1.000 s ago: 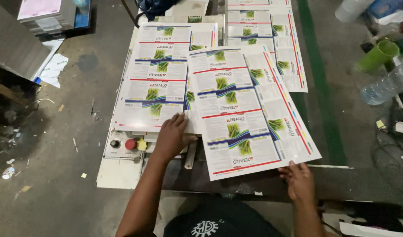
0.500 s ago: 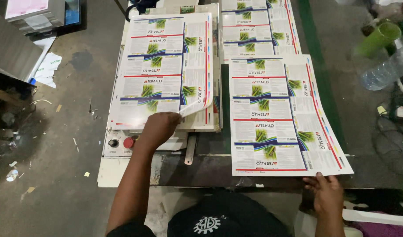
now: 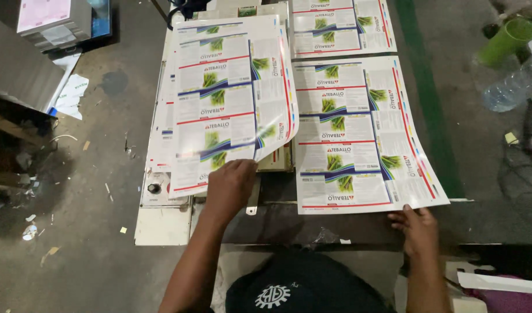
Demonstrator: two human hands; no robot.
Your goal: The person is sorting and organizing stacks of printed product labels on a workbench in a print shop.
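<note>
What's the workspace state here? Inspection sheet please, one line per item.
Surface: dark work table, worn, partly covered by sheets.
Job's things: lifted printed sheet, its near edge curling up off the left stack; flat printed sheet on the right; another sheet beyond it.
Clutter: small paper scraps on the table's near edge; green cup and clear plastic bottle at right.
Grippers: left hand pinches the lifted sheet's near edge; right hand, fingers at the flat sheet's near corner.
Cables: dark cords at far right, unclear.
Surroundings: concrete floor with litter; paper stacks top left.
</note>
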